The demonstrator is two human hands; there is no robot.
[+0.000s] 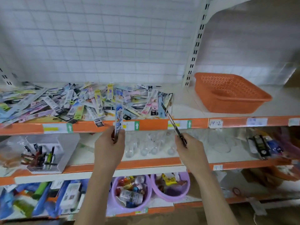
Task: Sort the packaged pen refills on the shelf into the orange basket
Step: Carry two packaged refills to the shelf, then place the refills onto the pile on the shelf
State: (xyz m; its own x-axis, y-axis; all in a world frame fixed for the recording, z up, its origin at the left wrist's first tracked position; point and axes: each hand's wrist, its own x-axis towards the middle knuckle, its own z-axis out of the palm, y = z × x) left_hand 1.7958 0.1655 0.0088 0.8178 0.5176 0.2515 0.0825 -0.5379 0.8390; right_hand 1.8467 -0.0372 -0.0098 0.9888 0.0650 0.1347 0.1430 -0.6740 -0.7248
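A heap of packaged pen refills [84, 101] covers the left and middle of the top shelf. The orange basket [227, 93] stands on the same shelf to the right and looks empty. My left hand [110, 148] pinches a blue and white refill pack [118, 116] upright, in front of the shelf edge. My right hand [190, 150] grips a dark, narrow refill pack [172, 122] that slants up to the left toward the heap. Both hands are below the top shelf's orange front strip [154, 125].
A white slotted upright [194, 46] rises between heap and basket. The middle shelf holds a box of pens [43, 155], clear glassware [146, 143] and dark packs [261, 146] at right. Two purple tubs [170, 187] of small items sit on the lower shelf.
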